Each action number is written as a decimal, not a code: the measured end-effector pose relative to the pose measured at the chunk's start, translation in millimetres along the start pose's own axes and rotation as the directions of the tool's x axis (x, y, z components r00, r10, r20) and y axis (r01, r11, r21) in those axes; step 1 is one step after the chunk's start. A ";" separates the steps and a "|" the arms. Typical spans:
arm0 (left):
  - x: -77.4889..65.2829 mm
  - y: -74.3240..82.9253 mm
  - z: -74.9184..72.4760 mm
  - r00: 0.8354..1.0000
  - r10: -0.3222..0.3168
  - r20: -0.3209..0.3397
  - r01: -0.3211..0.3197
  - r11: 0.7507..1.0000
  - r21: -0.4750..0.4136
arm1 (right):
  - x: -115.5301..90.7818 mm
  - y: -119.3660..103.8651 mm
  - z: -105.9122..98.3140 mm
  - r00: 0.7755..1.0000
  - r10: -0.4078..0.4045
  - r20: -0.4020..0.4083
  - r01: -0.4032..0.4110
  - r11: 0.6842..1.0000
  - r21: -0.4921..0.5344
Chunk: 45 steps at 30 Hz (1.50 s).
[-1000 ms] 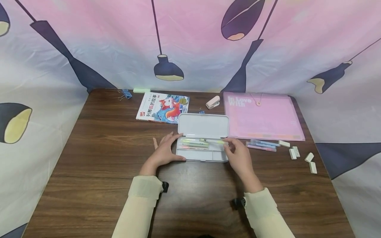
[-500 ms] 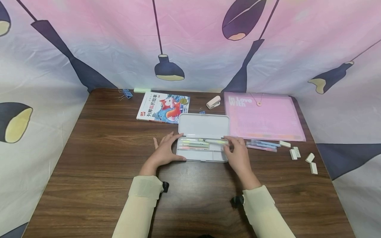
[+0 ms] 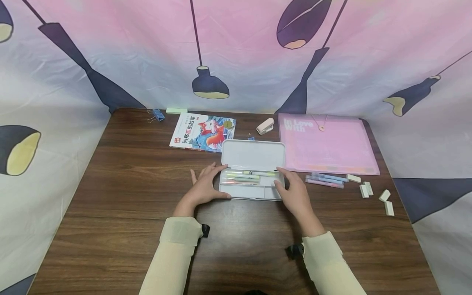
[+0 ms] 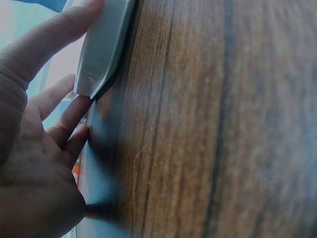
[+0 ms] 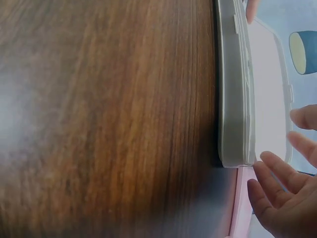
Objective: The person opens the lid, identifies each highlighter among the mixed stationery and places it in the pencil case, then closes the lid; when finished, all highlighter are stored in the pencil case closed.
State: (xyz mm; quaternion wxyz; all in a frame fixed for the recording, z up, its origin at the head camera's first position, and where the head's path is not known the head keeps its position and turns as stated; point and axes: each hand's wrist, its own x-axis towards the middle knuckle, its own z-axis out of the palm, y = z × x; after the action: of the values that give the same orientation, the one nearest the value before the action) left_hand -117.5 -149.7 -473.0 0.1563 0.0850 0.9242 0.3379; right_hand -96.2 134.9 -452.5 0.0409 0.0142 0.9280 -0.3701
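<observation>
Head view: I see a white hard-shell pencil case (image 3: pixel 252 172) lying open near the middle of the wooden counter (image 3: pixel 110 196), its lid flat toward the far edge, several pastel pens in the long tray. My left hand (image 3: pixel 204 189) rests with straight fingers against the case's left end; my right hand (image 3: pixel 295 192) lies loose and spread by the right end, gripping nothing. Beyond the right hand lie loose pens (image 3: pixel 325 180) and small white erasers (image 3: pixel 372 193), then bare wood to the right edge. A pink folder (image 3: pixel 326 143) sits at the far right corner.
</observation>
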 end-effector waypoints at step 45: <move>0.2 0.4 0.9 1.000 -0.006 0.007 0.005 1.000 0.017 | -29.8 100.2 -69.2 0.965 0.185 -0.184 -0.243 0.894 -0.377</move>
State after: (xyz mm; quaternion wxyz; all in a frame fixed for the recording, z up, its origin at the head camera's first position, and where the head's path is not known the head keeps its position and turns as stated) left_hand -117.4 -148.8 -473.4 0.1595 0.0849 0.9268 0.3292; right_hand -65.4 255.3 -468.6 0.0168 0.1346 0.9768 -0.1657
